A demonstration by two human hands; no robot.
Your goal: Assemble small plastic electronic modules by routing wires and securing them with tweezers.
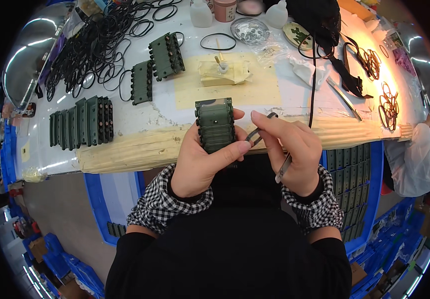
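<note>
My left hand (195, 162) is closed around a dark green model tank hull (215, 127), held upright over the table's front edge, with small wheels along its sides. To its right, my right hand (294, 149) pinches a dark ribbed track band (258, 136). The band's lower end lies by my left thumb and fingertips, beside the hull; I cannot tell whether it touches the hull. A slim greyish tool (283, 169) sticks out below the curled fingers of my right hand; its other end is hidden.
More green hulls (81, 123) stand in a row at left, with two others (166, 56) farther back. Black bands (87, 50) heap at far left. A taped block (223, 72) holds a small cup. Tweezers (344, 98) lie right. Blue trays (378, 169) sit below the table; another person (414, 164) is at right.
</note>
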